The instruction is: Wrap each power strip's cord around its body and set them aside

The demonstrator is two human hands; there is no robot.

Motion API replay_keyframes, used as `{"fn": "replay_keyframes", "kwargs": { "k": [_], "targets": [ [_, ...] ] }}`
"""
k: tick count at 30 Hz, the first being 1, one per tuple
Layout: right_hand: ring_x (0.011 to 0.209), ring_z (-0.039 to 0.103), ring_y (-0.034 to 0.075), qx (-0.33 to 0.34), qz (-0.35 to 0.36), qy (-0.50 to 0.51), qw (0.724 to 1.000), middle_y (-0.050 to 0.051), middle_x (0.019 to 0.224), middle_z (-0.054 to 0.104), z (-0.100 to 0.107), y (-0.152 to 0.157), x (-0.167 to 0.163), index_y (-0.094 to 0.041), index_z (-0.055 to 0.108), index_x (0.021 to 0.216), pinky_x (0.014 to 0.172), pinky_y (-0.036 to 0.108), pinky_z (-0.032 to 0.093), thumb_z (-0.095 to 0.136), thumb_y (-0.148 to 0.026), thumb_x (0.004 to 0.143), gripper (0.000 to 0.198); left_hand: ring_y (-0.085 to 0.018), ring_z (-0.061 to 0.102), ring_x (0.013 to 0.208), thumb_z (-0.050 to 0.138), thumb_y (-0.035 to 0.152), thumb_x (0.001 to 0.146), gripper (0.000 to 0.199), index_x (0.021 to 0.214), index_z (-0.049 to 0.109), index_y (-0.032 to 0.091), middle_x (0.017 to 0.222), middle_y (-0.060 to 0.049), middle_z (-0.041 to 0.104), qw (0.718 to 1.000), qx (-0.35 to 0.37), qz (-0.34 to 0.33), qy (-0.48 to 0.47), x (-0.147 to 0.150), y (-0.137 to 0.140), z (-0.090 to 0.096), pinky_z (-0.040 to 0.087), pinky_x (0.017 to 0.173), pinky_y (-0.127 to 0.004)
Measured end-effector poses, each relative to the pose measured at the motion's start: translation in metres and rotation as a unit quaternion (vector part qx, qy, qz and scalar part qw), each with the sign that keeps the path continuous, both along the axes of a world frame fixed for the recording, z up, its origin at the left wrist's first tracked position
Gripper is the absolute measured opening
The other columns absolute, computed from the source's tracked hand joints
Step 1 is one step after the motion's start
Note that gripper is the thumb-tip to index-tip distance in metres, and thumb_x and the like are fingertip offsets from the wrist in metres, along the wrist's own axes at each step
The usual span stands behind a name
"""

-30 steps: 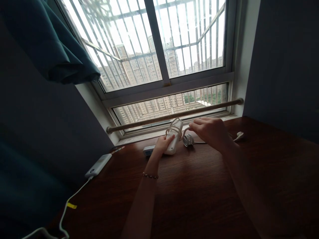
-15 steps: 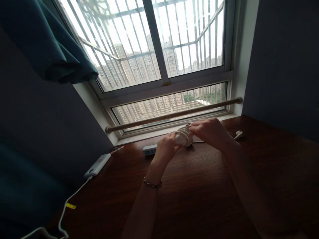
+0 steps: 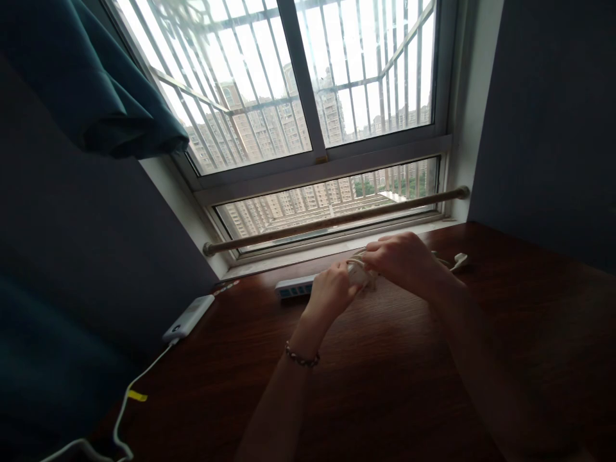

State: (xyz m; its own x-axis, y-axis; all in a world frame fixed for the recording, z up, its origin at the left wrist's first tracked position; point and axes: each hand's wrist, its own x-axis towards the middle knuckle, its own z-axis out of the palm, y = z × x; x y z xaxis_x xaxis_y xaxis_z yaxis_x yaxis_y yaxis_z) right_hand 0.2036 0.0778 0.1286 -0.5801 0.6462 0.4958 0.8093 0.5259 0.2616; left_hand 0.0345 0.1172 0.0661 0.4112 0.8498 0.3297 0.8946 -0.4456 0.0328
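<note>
A loosely coiled white cord (image 3: pixel 359 256) is bunched between my two hands near the windowsill. My left hand (image 3: pixel 332 289) has its fingers curled around the coil's left side, and a bracelet circles that wrist. From the right, my right hand (image 3: pixel 402 260) pinches the cord, its fingertips partly hidden. A white power strip (image 3: pixel 294 288) with bluish sockets shows on the table, extending leftward from behind my left hand. How far it runs under the coil is hidden. The white plug (image 3: pixel 461 260) rests to the right of my right hand.
A white power bank (image 3: pixel 190 317) with a cable (image 3: pixel 147 372) plugged in lies on the left of the dark wooden table (image 3: pixel 375 385). A yellow tag (image 3: pixel 137 396) is on that cable. A horizontal rail (image 3: pixel 337 221) crosses the window; a blue curtain (image 3: pixel 115 122) hangs left.
My left hand has shifted slightly right, baring more of the power strip. The cord loops between my hands have changed shape, and the red switch seen before is now hidden.
</note>
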Motion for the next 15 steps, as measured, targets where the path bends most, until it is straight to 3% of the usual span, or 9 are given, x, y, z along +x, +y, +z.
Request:
{"fn": "replay_keyframes", "kwargs": {
  "k": [2, 5, 9, 11, 13, 15],
  "targets": [
    [0.069, 0.06, 0.019, -0.004, 0.006, -0.008, 1.0, 0.002, 0.073, 0.067, 0.0, -0.003, -0.004, -0.017, 0.063, 0.068, 0.052, 0.029, 0.019, 0.055, -0.011, 0.08, 0.016, -0.028, 0.062, 0.089, 0.056, 0.043, 0.079, 0.036, 0.101, 0.056, 0.015, 0.098, -0.013, 0.065, 1.0, -0.015, 0.008, -0.002, 0.002, 0.001, -0.004, 0.044, 0.071, -0.033],
    [0.069, 0.061, 0.019, -0.021, 0.01, -0.017, 1.0, 0.002, 0.072, 0.067, 0.0, -0.001, -0.008, -0.016, 0.063, 0.067, 0.051, 0.029, 0.019, 0.057, -0.01, 0.079, 0.015, -0.027, 0.063, 0.087, 0.061, 0.039, 0.076, 0.031, 0.097, 0.058, 0.016, 0.098, -0.011, 0.065, 0.999, -0.017, -0.035, 0.022, 0.002, -0.001, -0.003, 0.044, 0.07, -0.032],
    [0.068, 0.061, 0.017, -0.023, 0.004, 0.004, 1.0, 0.001, 0.069, 0.067, -0.002, 0.008, 0.002, -0.017, 0.064, 0.065, 0.052, 0.028, 0.02, 0.057, -0.023, 0.083, 0.02, -0.025, 0.061, 0.087, 0.065, 0.028, 0.074, 0.038, 0.11, 0.055, 0.021, 0.099, -0.006, 0.066, 0.993, 0.028, -0.104, 0.056, -0.001, -0.01, 0.009, 0.044, 0.072, -0.034],
    [0.066, 0.06, 0.016, -0.012, 0.006, 0.026, 1.0, 0.0, 0.068, 0.066, -0.003, 0.013, 0.013, -0.019, 0.065, 0.065, 0.053, 0.027, 0.02, 0.059, -0.031, 0.083, 0.023, -0.025, 0.059, 0.09, 0.062, 0.021, 0.077, 0.042, 0.118, 0.053, 0.023, 0.097, -0.004, 0.067, 0.987, 0.068, -0.125, 0.068, -0.002, -0.015, 0.016, 0.042, 0.083, -0.041],
    [0.063, 0.058, 0.014, 0.002, 0.015, 0.053, 0.998, -0.001, 0.065, 0.065, -0.004, 0.017, 0.025, -0.02, 0.065, 0.065, 0.053, 0.026, 0.02, 0.06, -0.041, 0.082, 0.028, -0.026, 0.056, 0.099, 0.056, 0.014, 0.081, 0.043, 0.122, 0.051, 0.026, 0.097, -0.002, 0.069, 0.98, 0.115, -0.142, 0.073, -0.003, -0.02, 0.022, 0.029, 0.099, -0.053],
    [0.059, 0.056, 0.012, 0.016, 0.025, 0.079, 0.996, -0.002, 0.062, 0.063, -0.005, 0.019, 0.033, -0.02, 0.065, 0.065, 0.054, 0.026, 0.021, 0.057, -0.05, 0.081, 0.035, -0.026, 0.051, 0.11, 0.05, 0.012, 0.085, 0.041, 0.123, 0.05, 0.029, 0.098, 0.0, 0.069, 0.972, 0.159, -0.156, 0.07, -0.005, -0.024, 0.027, 0.008, 0.106, -0.063]
  ]
}}
